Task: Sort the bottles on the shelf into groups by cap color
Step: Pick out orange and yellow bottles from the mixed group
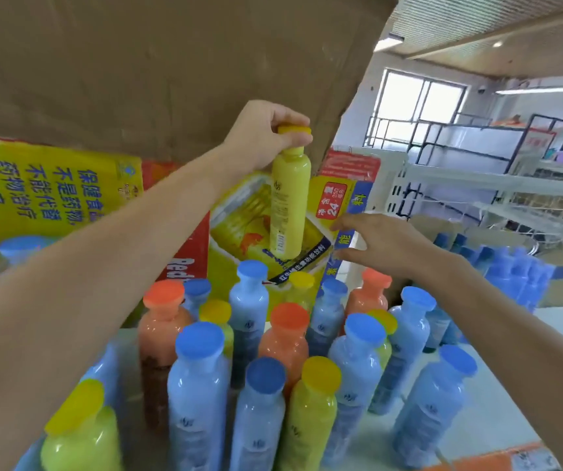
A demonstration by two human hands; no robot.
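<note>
— Where's the yellow bottle [288, 205]?
— Hanging upright straight below the left hand [263, 137], which pinches its yellow cap [294, 130] in curled fingertips. It's raised clear above the other bottles standing on the shelf [497, 413].
— And the right hand [385, 243]?
— Just to the right of the bottle's lower half, near it but apart. Its fingers are spread and loose, holding nothing.
— Anything you can't make out?
— The fingers cover the cap's left side, and the label print is too small to read. The left forearm hides part of the bottles beneath it, and the nearest ones are cut off at the bottom edge.
— What does it look like?
— Slim, opaque yellow, a narrow neck, a wide flat cap, a barcode low on its side.
— Below the hands?
— Blue-capped bottles [199, 385], orange-capped bottles [164, 321] and yellow-capped bottles [317, 402], mixed and close together. Behind the left hand, brown cardboard [171, 62] and a yellow carton [45, 185].
</note>
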